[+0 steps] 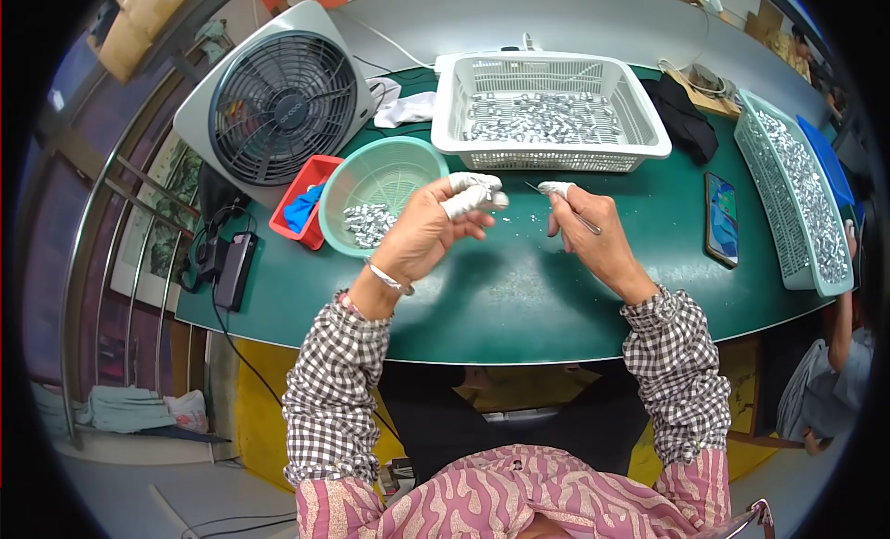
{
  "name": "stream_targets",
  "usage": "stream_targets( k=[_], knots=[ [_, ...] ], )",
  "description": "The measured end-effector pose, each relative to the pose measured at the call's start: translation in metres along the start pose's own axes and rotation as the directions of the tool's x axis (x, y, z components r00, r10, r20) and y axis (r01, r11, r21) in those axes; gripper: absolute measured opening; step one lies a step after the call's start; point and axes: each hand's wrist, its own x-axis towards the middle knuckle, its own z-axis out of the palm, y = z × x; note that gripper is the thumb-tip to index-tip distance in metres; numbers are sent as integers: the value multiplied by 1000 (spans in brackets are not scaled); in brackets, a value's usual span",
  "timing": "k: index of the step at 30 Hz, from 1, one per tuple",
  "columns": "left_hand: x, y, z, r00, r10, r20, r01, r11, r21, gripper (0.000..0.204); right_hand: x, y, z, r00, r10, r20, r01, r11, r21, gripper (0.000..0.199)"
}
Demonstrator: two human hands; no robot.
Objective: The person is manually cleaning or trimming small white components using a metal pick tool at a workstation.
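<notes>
My left hand [436, 219] is raised over the green table [519, 298], its thumb and first fingers wrapped in white tape and pinched together on a tiny metal part. My right hand [589, 233], with a taped fingertip too, grips thin metal tweezers [561, 208] whose tip points left toward the left hand. A green round basket [375, 177] with a small heap of little silver parts sits just left of my left hand. A white rectangular basket [547, 103] full of the same silver parts stands behind both hands.
A grey box fan [278, 103] stands at the back left, a red tray [301, 201] with blue cloth beside it. A phone [721, 219] lies at right, next to a pale green basket [793, 201] of silver parts. Black cloth [686, 117], cables and a charger [232, 266] lie about.
</notes>
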Motion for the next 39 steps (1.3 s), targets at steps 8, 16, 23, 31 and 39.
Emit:
stream_targets(
  k=[8, 16, 23, 31, 39],
  knots=[
    [21, -50, 5, 988, -129, 86, 154, 881, -448, 31, -1, -10, 2, 999, -17, 40, 13, 995, 95, 18],
    [18, -55, 7, 994, -84, 71, 108, 849, -517, 34, -5, -9, 7, 991, -65, 116, 58, 997, 58, 13],
    [16, -54, 8, 996, -76, 51, 91, 877, -472, 33, -5, -8, 11, 987, -126, 102, 125, 992, 19, 15],
    [15, -52, 10, 995, -96, 7, 89, 896, -435, 30, -5, -8, 11, 989, -92, 118, 94, 995, -14, 17],
    [15, -52, 10, 993, -115, 7, 108, 902, -419, 30, -5, -7, 11, 988, -100, 121, 102, 995, -16, 18]
  ],
)
